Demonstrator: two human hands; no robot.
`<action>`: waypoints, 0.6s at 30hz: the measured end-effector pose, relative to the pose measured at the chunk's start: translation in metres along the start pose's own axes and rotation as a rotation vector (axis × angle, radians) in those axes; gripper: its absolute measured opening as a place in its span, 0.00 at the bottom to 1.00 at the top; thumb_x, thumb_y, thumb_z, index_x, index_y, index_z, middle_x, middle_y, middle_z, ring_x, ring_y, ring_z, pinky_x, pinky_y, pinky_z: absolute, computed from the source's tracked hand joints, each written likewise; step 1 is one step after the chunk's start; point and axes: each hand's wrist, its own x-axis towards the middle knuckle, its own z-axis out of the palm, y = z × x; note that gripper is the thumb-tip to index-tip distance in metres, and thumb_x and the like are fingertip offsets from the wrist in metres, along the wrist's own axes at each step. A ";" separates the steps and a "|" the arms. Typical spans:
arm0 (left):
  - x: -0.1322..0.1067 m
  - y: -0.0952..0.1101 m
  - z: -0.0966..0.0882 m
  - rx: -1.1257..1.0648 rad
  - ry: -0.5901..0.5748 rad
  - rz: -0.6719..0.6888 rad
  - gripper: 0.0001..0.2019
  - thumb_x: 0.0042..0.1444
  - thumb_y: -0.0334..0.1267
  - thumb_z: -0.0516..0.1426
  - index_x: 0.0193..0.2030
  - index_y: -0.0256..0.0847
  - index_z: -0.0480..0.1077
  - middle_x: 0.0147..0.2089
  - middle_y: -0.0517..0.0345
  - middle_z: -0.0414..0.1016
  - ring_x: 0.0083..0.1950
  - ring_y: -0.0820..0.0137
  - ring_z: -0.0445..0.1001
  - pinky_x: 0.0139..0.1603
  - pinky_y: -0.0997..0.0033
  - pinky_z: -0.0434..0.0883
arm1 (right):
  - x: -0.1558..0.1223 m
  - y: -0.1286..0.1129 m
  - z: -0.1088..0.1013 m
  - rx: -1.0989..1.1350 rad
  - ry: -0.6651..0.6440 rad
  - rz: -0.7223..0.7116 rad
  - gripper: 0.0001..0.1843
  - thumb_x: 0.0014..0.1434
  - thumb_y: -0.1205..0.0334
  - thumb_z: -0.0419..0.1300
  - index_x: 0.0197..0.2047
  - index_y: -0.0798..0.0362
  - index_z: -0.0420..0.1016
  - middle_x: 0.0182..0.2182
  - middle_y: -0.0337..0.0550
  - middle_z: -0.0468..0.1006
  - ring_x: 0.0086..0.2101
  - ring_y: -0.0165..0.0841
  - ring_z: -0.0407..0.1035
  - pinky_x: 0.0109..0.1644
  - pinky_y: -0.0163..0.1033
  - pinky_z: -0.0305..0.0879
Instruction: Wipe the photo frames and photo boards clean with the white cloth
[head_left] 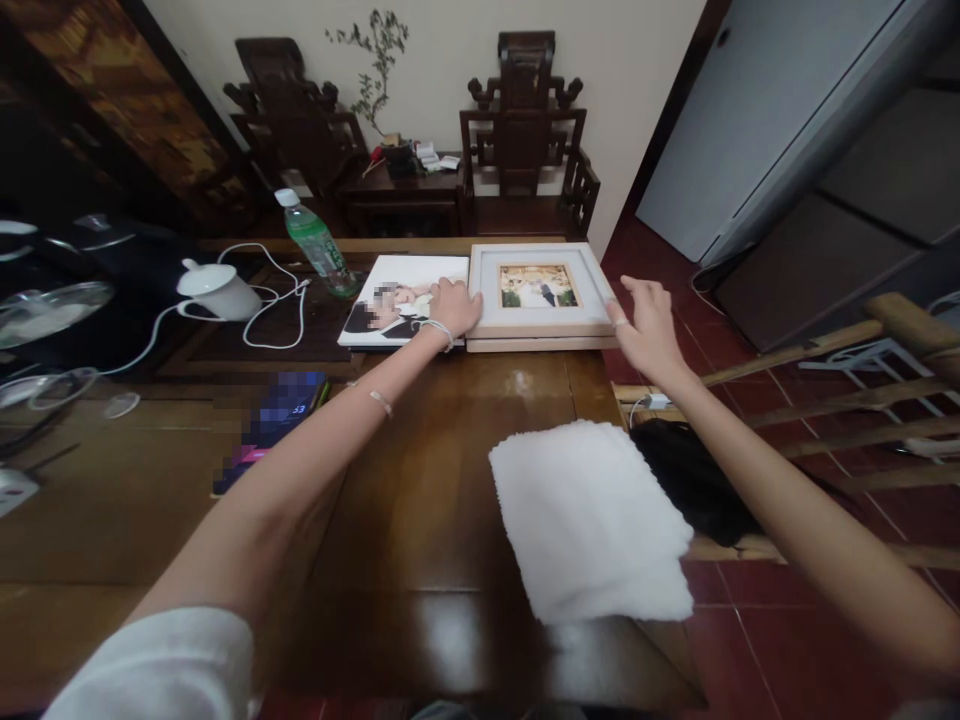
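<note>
A light wooden picture frame [538,290] with a photo in a white mat lies on top of another frame at the far side of the dark wooden table [420,500]. My left hand [454,305] rests against the frame's left edge, fingers curled on it. My right hand [646,325] is at the frame's right front corner, fingers spread and touching the edge. A large photo print [397,300] lies flat to the left of the frames, partly under my left hand.
A folded white towel [589,520] lies near the table's right edge. A green bottle [319,243], a white teapot [217,290], a white cable [277,300] and a phone [274,425] sit to the left. Carved dark chairs [525,130] stand behind.
</note>
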 end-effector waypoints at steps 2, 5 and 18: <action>-0.016 -0.012 -0.013 -0.077 0.053 0.112 0.19 0.59 0.39 0.51 0.52 0.28 0.68 0.51 0.34 0.68 0.58 0.48 0.62 0.59 0.50 0.58 | -0.038 -0.027 -0.028 0.087 0.006 -0.180 0.22 0.62 0.58 0.50 0.59 0.52 0.62 0.54 0.55 0.66 0.56 0.48 0.58 0.59 0.59 0.55; -0.049 -0.032 -0.035 -0.326 0.061 0.201 0.12 0.57 0.36 0.54 0.46 0.34 0.72 0.43 0.46 0.73 0.50 0.57 0.70 0.57 0.56 0.63 | -0.112 -0.061 -0.069 0.195 -0.137 -0.359 0.19 0.62 0.63 0.52 0.56 0.46 0.65 0.52 0.50 0.69 0.55 0.45 0.61 0.58 0.57 0.59; -0.103 -0.077 -0.035 -1.624 -0.159 -0.743 0.06 0.61 0.27 0.51 0.35 0.34 0.69 0.40 0.42 0.75 0.41 0.68 0.78 0.34 0.78 0.74 | -0.238 -0.086 -0.054 -0.037 -0.371 -0.600 0.04 0.58 0.65 0.59 0.38 0.52 0.73 0.62 0.55 0.61 0.60 0.50 0.56 0.56 0.60 0.62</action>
